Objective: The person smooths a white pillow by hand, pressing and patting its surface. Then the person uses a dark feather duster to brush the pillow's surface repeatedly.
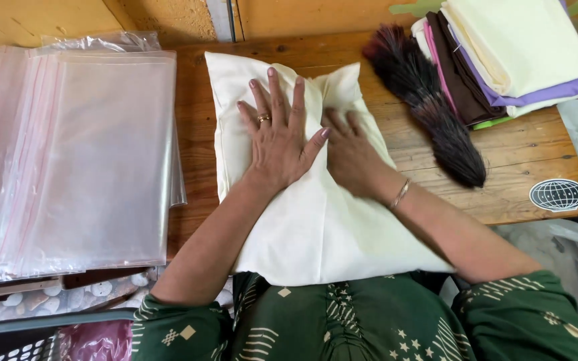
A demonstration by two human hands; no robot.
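Note:
A cream folded cloth (316,220) lies on the wooden table (516,160) in front of me and hangs over its near edge. My left hand (279,134) lies flat on the cloth with fingers spread and a ring on one finger. Just to its right, my right hand (350,155) presses on the cloth, its fingertips near a fold at the cloth's top. A bracelet sits on my right wrist. Neither hand grips anything.
A stack of clear zip bags (75,154) covers the left side. A dark feather duster (429,100) lies right of the cloth. Folded cloths in cream, purple, brown and pink (510,53) are piled at the top right. A round sticker (558,194) marks the table's right edge.

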